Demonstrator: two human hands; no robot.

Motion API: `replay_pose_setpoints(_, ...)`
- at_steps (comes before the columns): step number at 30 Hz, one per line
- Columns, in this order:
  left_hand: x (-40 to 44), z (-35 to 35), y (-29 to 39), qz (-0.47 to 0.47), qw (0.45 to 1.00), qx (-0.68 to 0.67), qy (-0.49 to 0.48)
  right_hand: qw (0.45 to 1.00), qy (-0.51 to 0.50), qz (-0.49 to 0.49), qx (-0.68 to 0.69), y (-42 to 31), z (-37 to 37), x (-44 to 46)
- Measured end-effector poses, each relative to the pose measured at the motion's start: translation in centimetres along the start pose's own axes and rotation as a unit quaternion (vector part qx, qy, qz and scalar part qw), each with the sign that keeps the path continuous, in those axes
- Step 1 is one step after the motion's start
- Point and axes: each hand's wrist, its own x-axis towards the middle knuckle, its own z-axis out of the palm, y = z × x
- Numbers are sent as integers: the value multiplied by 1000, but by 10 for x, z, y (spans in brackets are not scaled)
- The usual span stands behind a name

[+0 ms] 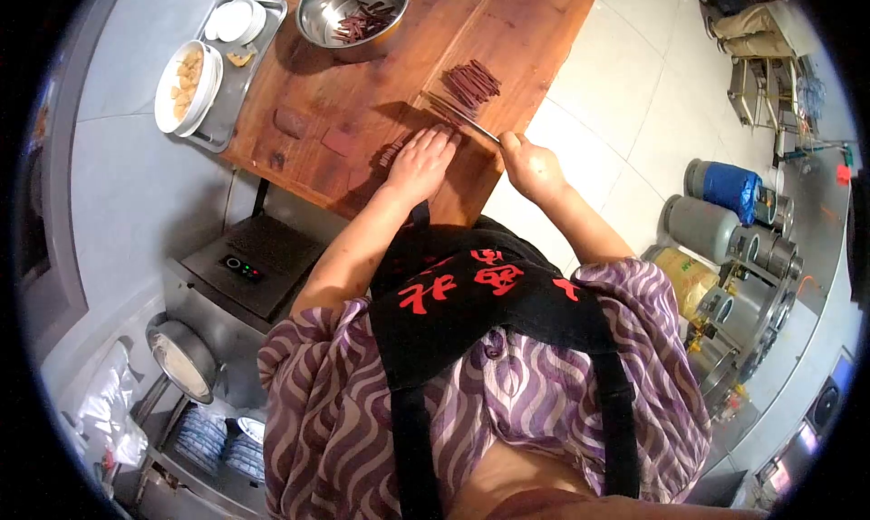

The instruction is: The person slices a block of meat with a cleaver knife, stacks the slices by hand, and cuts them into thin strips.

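My right hand [535, 167] is wrapped round the handle of a kitchen knife [467, 120], whose blade points up and to the left over the wooden table. Close to the blade, my left hand [422, 165] presses down with its fingers together on dark red food slices [390, 152], partly hidden under it. Beyond the knife lies a pile of dark red cut strips [473, 83]. Flat dark red pieces [339, 141] lie to the left of my left hand. More such strips [364, 22] are in a metal bowl [313, 17] at the far side.
On the table's [526, 31] left stands a metal tray [227, 126] with white dishes and a bowl of pale yellow food [188, 78]. Gas cylinders [702, 228] stand on the tiled floor at right. A dark appliance [258, 289] is below the table's left edge.
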Motion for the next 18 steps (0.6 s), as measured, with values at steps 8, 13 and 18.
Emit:
replay_pose_setpoints(8,-4,-3,3,-13,998,-13,-52,999,-25,-9,-20,-4,6,-9)
replay_pose_setpoints(13,-4,2,2,-11,1000,-7,-17,996,-66,2,-61,-13,-2,-12)
replay_pose_setpoints(18,-4,4,-1,-10,999,-20,-34,995,-82,4,-64,-15,9,-7)
